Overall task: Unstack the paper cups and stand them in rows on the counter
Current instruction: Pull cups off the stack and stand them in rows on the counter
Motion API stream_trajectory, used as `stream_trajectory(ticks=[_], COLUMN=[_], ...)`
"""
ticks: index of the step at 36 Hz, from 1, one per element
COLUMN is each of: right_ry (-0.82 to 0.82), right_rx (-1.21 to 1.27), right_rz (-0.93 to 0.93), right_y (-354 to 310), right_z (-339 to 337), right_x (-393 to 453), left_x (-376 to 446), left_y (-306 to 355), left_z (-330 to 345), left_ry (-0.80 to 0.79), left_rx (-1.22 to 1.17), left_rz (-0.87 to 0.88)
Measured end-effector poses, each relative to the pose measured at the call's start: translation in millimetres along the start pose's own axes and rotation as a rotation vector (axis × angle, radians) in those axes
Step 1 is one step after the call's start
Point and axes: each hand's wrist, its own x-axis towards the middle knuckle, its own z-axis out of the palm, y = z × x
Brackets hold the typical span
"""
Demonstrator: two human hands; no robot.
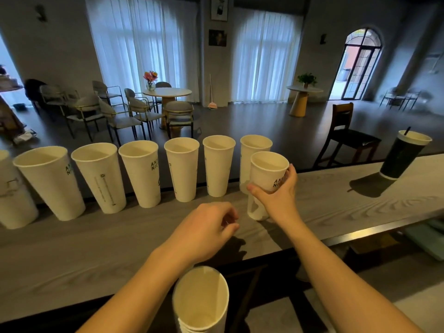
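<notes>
Setting a cup (265, 179) down with the right hand (276, 193) wrapped round it, starting row two. Left hand (206, 227) loosely curled, empty; stack (200, 301) still waiting

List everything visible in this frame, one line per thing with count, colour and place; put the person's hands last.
Row of paper cups: seven, white, upright along the far edge of the counter, the leftmost cut off by the frame.
Held cup: one, white, in front of the row's right end, its base on or just above the counter.
Stack of cups: one stack, white, at the near bottom edge.
Counter: one, grey wood grain, across the frame.
Dark cup: one, black with pale lid and straw, far right on the counter.
Round tables: two, light wood, in the room behind.
Chairs: several, grey, around the left table; one wooden by the counter.
Left hand: fingers loosely curled, holding nothing.
Right hand: grips the held cup.
</notes>
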Motion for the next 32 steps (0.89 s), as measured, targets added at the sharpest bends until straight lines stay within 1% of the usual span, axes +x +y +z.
stream_trajectory(ticks=[6,12,13,15,19,21,22,26,28,30,32], right_ry=[0.056,0.087,0.066,-0.03,-0.319,-0.431,-0.476,-0.607,-0.648,-0.625,-0.567], right_rx=[-0.098,-0.133,-0.131,-0.089,0.014,0.024,0.037,0.019,-0.002,0.006,0.023], right_rz=[-0.006,-0.026,-0.034,-0.025,0.046,0.061,0.067,0.124,0.126,0.12,0.146], right_y=[-7.9,-12.7,-12.1,-12.1,-17.5,-19.1,-18.8,-18.7,-17.0,-11.1,-5.8], right_z=[-18.9,-32.2,-29.8,-23.0,-3.7,5.0,9.1,19.7,23.0,25.8,27.9], right_x=[-23.0,-74.7,-84.1,-105.7,-146.7,-164.1,-171.4,-193.8,-203.4,-209.7,-213.0], left_x=[-31.2,-72.3,-75.3,-83.3,-96.5,-101.8,-104.8,-116.6,-122.2,-130.8,-144.3], left_y=[2.8,-0.4,-2.0,-2.8,-9.6,-14.2,-15.4,-10.5,-6.4,-5.8,-8.7], left_z=[-1.9,5.7,8.6,15.7,34.3,43.4,47.3,59.9,64.7,71.1,80.3], left_ry=[0.029,0.041,0.04,0.043,0.081,0.145,0.191,0.426,0.525,0.557,0.483], left_rx=[0.03,0.092,0.096,0.111,0.121,0.043,-0.033,-0.504,-0.669,-0.774,-0.807], left_rz=[-0.005,-0.015,-0.017,-0.031,-0.046,-0.077,-0.103,-0.284,-0.336,-0.336,-0.32])
